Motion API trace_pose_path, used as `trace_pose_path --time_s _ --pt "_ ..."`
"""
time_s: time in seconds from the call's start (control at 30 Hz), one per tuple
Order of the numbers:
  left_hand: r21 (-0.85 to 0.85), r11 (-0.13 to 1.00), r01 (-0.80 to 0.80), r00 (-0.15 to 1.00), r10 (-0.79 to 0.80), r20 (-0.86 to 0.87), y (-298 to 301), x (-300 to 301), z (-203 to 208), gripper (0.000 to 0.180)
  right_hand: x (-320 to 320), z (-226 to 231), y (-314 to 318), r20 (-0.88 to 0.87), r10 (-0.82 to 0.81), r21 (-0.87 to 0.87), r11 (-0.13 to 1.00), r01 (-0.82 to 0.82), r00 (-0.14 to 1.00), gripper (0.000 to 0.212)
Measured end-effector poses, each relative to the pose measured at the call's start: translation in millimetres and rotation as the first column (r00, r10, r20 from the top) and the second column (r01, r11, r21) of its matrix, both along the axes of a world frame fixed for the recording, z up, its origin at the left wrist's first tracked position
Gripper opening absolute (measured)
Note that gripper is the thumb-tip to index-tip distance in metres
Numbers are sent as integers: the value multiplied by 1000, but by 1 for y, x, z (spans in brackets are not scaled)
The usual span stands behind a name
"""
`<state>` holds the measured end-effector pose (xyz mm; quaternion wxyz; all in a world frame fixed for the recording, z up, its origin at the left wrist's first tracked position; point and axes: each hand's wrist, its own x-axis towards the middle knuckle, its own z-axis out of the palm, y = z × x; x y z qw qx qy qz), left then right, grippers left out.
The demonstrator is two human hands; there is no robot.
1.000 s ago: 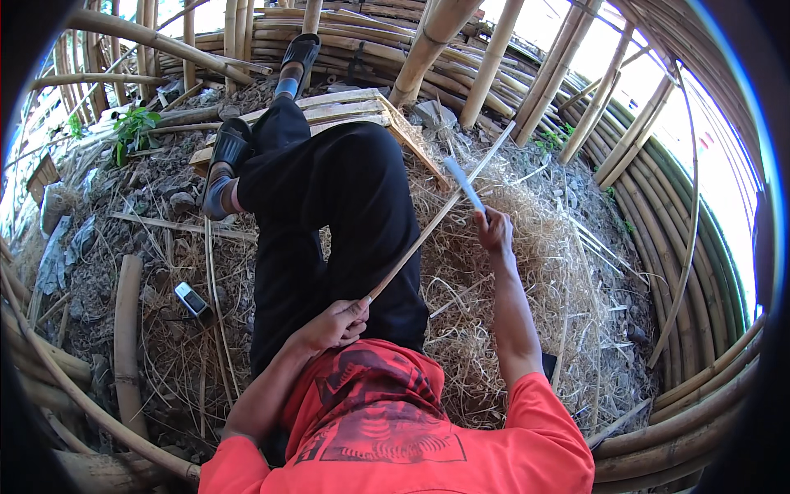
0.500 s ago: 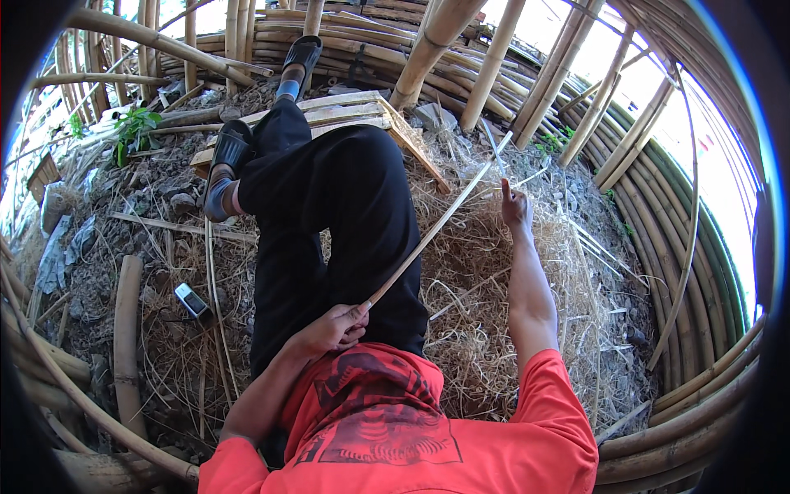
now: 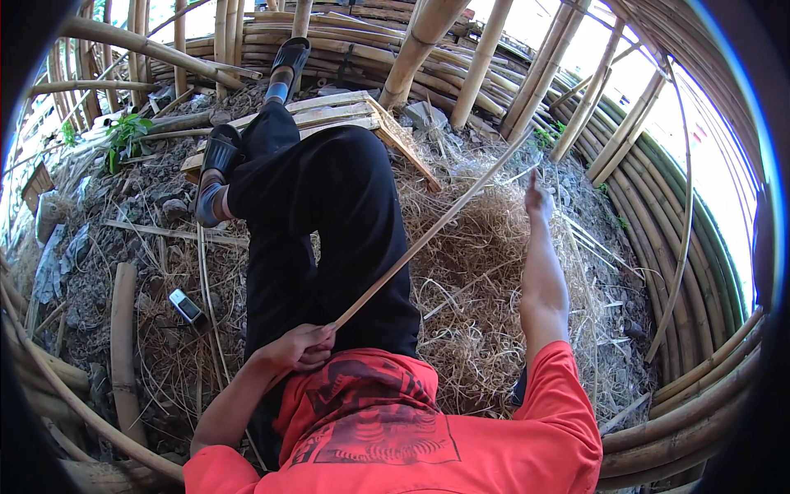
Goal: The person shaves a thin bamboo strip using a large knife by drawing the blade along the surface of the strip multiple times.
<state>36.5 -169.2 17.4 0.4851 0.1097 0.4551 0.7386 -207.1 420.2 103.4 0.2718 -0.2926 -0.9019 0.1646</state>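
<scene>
The person is wearing an orange short-sleeved shirt (image 3: 461, 445) carrying a dark red and black print, black trousers (image 3: 329, 206), grey socks, and black slip-on sandals (image 3: 218, 152) on both feet; both forearms are showing bare.

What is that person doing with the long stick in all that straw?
A person in an orange shirt sits on the ground among bamboo poles. The left hand grips the near end of a long thin bamboo strip, which slants up and away over the black trousers. The right hand is stretched out over a heap of straw-like shavings, near the strip's far end; it is not gripping the strip.
</scene>
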Motion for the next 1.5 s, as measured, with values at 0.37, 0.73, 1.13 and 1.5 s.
trace_pose_path --time_s 0.37,0.73,1.13,1.5 --pt "-56 991 -118 955 98 -280 29 -21 26 36 137 1 -156 -710 109 -640 313 -702 696 76" --pt "-18 989 -144 920 127 -370 82 -29 49 29 249 -71 -293 -230 712 -238 620 -747 664 43" --pt "-103 976 -190 903 133 -409 89 -9 41 26 242 -60 -260 -54 782 253 612 -750 620 71" --pt "-29 955 -296 848 249 -468 87 -3 51 28 217 -41 -241 -58 828 440 523 -730 558 68"
